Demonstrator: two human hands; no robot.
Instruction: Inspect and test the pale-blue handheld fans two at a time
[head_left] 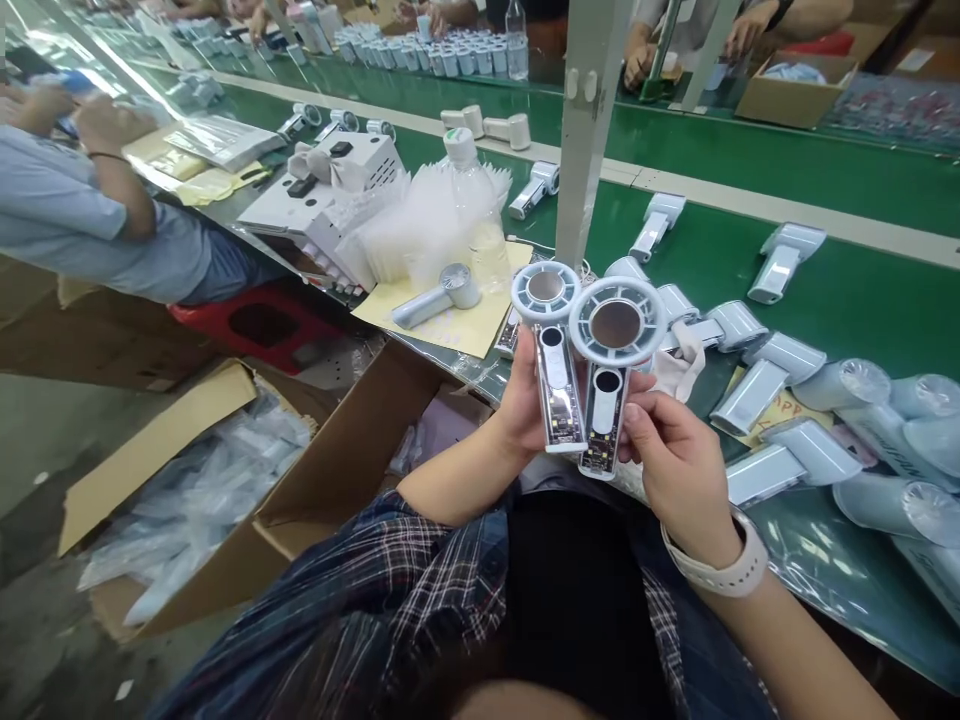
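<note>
Two light-blue handheld fans are held side by side in front of me, round ring heads up and clear handles showing circuit boards. My left hand (523, 400) is closed around the handle of the left fan (556, 385). With thumb and fingers, my right hand (675, 450) grips the right fan (604, 410) by its handle's edge. The right fan's head overlaps the left one slightly and sits nearer to me. Behind the right hand, a beige strap (681, 365) lies among more fans. Fingers behind the handles are partly hidden.
Several wrapped fans (765, 385) lie to the right on the green conveyor bench (847, 300). A metal post (589, 130) rises ahead. Left are a plastic bottle (476, 200), yellow paper (480, 325) and a white box (367, 165). A carton (337, 450) with plastic bags stands below; a co-worker (112, 215) sits beyond.
</note>
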